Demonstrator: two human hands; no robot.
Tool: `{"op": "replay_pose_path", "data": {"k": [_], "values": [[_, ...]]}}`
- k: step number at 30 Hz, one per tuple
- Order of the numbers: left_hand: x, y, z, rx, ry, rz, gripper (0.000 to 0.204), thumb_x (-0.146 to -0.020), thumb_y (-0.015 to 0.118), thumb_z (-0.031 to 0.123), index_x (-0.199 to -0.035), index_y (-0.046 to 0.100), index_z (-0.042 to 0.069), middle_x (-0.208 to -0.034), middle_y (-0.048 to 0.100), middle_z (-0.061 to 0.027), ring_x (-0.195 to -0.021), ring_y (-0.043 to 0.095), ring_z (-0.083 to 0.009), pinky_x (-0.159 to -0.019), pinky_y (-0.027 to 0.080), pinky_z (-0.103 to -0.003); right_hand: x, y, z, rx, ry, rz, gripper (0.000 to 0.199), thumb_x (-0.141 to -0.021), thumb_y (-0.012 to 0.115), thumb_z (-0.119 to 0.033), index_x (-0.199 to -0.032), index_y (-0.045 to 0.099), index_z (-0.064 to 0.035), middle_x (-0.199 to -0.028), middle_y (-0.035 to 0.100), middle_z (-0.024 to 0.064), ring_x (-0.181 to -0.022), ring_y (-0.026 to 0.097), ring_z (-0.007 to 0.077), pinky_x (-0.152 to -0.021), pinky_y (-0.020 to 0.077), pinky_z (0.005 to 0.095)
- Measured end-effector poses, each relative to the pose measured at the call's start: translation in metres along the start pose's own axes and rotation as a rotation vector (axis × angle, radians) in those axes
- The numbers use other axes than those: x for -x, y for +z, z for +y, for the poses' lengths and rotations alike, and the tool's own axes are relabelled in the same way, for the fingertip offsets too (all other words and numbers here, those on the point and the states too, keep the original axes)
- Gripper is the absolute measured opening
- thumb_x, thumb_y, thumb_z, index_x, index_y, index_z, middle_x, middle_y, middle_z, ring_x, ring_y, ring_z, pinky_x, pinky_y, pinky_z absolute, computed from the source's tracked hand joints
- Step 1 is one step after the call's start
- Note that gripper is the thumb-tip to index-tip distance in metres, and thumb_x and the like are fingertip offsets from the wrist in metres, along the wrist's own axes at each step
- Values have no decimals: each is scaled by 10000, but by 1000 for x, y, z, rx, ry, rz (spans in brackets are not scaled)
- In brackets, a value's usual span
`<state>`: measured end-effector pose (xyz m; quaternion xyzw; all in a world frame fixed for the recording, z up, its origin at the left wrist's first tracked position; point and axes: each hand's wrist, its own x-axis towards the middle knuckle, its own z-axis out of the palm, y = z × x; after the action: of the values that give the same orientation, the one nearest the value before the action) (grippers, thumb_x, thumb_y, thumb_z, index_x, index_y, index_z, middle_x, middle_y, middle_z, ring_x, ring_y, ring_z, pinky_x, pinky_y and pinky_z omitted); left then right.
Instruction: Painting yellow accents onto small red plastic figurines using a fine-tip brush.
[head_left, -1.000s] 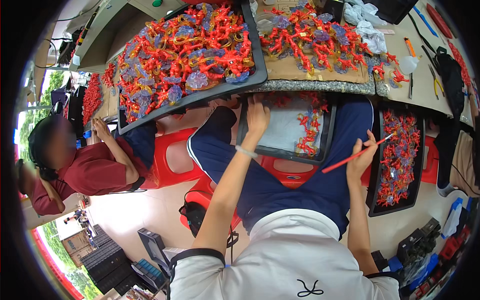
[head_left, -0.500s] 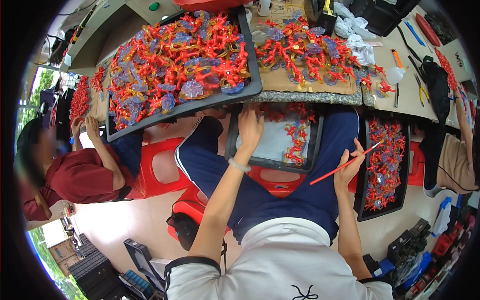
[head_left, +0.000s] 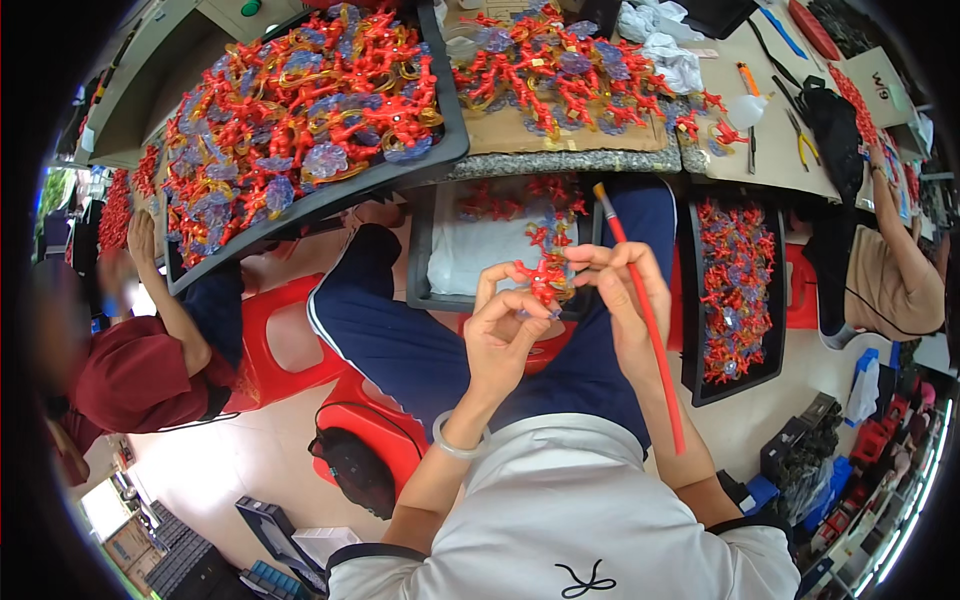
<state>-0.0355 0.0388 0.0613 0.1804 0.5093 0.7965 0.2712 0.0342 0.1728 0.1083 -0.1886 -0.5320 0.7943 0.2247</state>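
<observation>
Between thumb and fingers, my left hand (head_left: 500, 335) pinches a small red toy figure (head_left: 545, 281) with clear parts, above the tray on my lap. My right hand (head_left: 632, 300) is closed around a red-handled paintbrush (head_left: 657, 358). The brush's bristles point up and away from me, apart from the figure. My right fingertips are close beside the figure; whether they touch it I cannot tell. Beneath lies the dark lap tray (head_left: 421, 262), lined with a white sheet, with several more red figures along its far and right sides.
A large black tray (head_left: 455, 115) heaped with red, purple and amber figures stands on the bench at left. More loose figures (head_left: 570, 75) lie on cardboard beside it. A filled black tray (head_left: 690, 340) stands at my right. Pliers (head_left: 803, 140) lie farther right. Co-workers sit on both sides.
My left hand has come back from the lap tray with a figure in its fingers. My right hand has moved in beside it, turning the brush from sideways to bristles up.
</observation>
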Motion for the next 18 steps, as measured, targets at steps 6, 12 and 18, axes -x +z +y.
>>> {"op": "replay_pose_path", "data": {"k": [6,12,18], "values": [[-10,16,4,10,84,25,100,-827,608,-123,-885,651,-54,-1353,407,-165,-892,675,-206,-769,569,-322,1,-24,-56,257,-281,-171,514,-1010,403,-380,-1255,466,67,-788,639,143,-747,604,213,-717,485,323],[-6,1,34,-484,270,125,123,-772,657,-105,-852,684,-16,-1349,464,-206,-895,676,-237,-747,565,-319,8,12,-54,602,-395,-225,471,-933,547,-395,-976,676,57,-847,645,148,-711,615,230,-643,485,302],[-5,5,12,-492,401,-46,104,-788,656,-31,-854,655,50,-1390,450,-202,-1162,556,-322,-954,457,-383,17,-16,-36,607,-499,-84,369,-959,518,-298,-805,621,20,-736,581,99,-675,540,175,-622,416,272]]}}
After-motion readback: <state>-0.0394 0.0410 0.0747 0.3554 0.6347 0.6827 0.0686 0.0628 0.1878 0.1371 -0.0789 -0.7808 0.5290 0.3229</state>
